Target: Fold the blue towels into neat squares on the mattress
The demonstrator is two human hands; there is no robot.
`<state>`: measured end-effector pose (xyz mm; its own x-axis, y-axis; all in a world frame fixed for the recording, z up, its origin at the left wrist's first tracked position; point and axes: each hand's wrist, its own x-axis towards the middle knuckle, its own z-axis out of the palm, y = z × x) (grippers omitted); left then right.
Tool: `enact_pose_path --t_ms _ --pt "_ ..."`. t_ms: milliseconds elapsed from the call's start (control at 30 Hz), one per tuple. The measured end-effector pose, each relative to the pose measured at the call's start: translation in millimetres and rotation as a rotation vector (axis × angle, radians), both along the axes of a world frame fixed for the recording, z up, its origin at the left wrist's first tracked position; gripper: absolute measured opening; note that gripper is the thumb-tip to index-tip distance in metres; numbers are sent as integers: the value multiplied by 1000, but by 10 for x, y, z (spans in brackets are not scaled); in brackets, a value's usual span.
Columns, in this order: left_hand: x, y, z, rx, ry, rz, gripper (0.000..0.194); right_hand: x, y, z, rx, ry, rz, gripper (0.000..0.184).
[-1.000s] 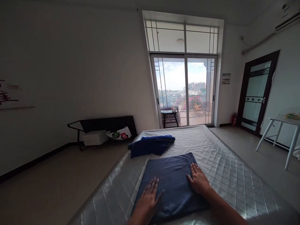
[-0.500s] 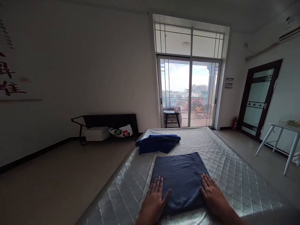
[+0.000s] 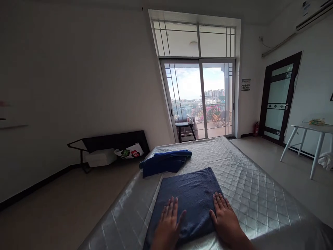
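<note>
A folded dark blue towel lies flat on a quilted, plastic-wrapped mattress. My left hand rests palm down on the towel's near left part, fingers stretched out. My right hand lies flat at the towel's near right edge, fingers apart, partly on the mattress. Neither hand holds anything. A second, brighter blue towel sits loosely folded farther back on the mattress, near its left edge.
A black low frame with a white box and a printed bag stands against the left wall. Glass sliding doors face a balcony. A dark door and a white table are on the right. Bare floor flanks the mattress.
Both hands slid back along the dark towel toward its near end, then shifted inward so they sit closer together. The camera view swung right, then back left.
</note>
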<state>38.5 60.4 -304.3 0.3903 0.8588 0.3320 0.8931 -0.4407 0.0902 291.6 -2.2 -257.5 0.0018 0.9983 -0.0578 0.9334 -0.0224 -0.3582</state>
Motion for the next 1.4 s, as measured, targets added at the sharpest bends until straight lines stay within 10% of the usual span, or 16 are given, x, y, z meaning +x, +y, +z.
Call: enact_pose_path --t_ms 167,267,567,733,900,1400 --pt "1190 -214 182 -104 30 -233 60 36 16 -103 37 23 59 63" --pt "1442 -237 148 -149 29 -286 57 53 39 -165 55 46 105 63" --pt "686 -323 -262 -130 82 -97 57 37 86 -117 -5 -21 72 64" --pt "-155 -339 -473 -65 57 214 54 36 60 -57 -8 -38 60 64" --pt "-862 -371 -590 -96 118 172 49 39 56 -42 -49 -76 49 66" --pt "-899 -449 -905 -107 -57 260 65 115 21 -255 19 -84 20 66"
